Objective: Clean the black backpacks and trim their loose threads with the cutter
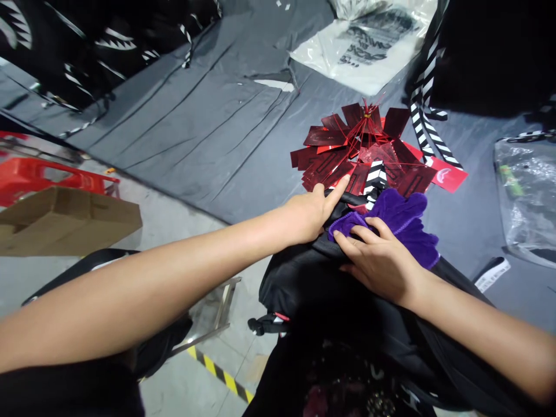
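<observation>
Forearms (174, 278) converge; right hand (382, 260), fingers (367, 233) spread, presses purple cloth (406, 223); left hand (310, 215), fingers (339, 190) parted, touches black fabric (299, 278).

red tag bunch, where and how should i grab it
I'd pinch the red tag bunch at its tie, from above on the far side: the red strings gather there, while the tags fan out and the purple cloth crowds the near edge.

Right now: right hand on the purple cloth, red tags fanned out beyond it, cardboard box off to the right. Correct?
Wrong side: head view has the cardboard box off to the left. Right hand on the purple cloth, red tags fanned out beyond it: correct.
</observation>
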The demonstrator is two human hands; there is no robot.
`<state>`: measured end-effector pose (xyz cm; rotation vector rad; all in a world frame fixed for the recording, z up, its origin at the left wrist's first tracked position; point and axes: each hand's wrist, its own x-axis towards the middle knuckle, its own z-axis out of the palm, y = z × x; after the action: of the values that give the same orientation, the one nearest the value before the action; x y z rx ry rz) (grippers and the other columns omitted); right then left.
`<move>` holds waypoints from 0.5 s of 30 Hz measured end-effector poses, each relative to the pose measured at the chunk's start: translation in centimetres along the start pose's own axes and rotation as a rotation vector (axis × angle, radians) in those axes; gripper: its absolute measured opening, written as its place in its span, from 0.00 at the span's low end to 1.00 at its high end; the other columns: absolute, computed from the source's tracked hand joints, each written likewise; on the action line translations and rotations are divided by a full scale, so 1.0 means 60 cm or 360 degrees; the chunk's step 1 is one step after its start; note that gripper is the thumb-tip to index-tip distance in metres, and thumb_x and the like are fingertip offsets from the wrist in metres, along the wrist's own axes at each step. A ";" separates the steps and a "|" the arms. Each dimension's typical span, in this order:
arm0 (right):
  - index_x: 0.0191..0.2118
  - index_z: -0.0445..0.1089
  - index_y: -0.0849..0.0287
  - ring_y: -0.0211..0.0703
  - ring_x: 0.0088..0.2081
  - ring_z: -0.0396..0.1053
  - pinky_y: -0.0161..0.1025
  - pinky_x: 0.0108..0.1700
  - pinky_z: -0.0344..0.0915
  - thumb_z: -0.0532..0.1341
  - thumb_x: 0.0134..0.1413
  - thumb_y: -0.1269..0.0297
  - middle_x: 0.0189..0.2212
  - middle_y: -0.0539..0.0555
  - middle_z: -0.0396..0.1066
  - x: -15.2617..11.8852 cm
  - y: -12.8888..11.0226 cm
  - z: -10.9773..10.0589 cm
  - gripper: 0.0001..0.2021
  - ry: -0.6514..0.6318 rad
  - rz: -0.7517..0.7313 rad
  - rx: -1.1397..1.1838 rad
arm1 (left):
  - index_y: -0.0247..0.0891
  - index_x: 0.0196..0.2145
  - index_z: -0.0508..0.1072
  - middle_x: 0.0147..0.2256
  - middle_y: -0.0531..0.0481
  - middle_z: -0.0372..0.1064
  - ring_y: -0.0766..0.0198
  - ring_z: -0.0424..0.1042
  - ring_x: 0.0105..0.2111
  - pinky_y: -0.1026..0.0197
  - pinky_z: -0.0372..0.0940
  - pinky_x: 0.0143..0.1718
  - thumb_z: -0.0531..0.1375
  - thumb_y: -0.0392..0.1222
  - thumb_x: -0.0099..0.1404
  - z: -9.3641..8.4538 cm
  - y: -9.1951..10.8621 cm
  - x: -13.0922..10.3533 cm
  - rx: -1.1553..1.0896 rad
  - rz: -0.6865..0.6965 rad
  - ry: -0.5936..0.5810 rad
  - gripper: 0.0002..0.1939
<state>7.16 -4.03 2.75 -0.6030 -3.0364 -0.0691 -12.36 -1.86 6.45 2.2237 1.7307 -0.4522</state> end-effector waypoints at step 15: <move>0.59 0.63 0.72 0.58 0.50 0.62 0.56 0.55 0.54 0.58 0.63 0.53 0.44 0.63 0.74 0.004 -0.004 -0.012 0.28 0.0016 -0.0027 0.0030 | 0.50 0.69 0.22 0.62 0.33 0.55 0.58 0.72 0.38 0.57 0.67 0.41 0.56 0.33 0.59 0.004 -0.035 -0.005 -0.0550 0.0275 -0.0026 0.54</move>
<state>6.85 -4.19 3.44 -0.5737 -3.0289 -0.0436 -14.46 -1.72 6.30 2.0854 1.4625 -0.1197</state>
